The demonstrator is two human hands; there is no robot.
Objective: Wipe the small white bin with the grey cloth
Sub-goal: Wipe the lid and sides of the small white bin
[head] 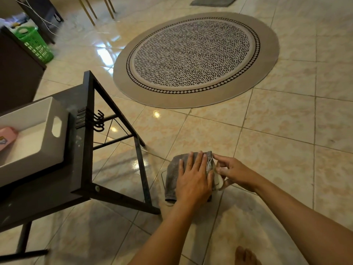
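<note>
The grey cloth (174, 169) is draped over the small white bin (219, 181), which is held in the air above the tiled floor. Only a sliver of the bin's white edge shows at the right and at the bottom left of the cloth. My left hand (193, 178) lies flat on the cloth, fingers spread, pressing it against the bin. My right hand (235, 171) pinches the bin's right edge between thumb and fingers.
A black metal-framed table (82, 180) stands just left of my hands, with hooks on its side. On it sits a larger white tray (38, 142) holding a pink item (6, 137). A round patterned rug (194, 58) lies ahead; a green basket (34, 43) stands far left.
</note>
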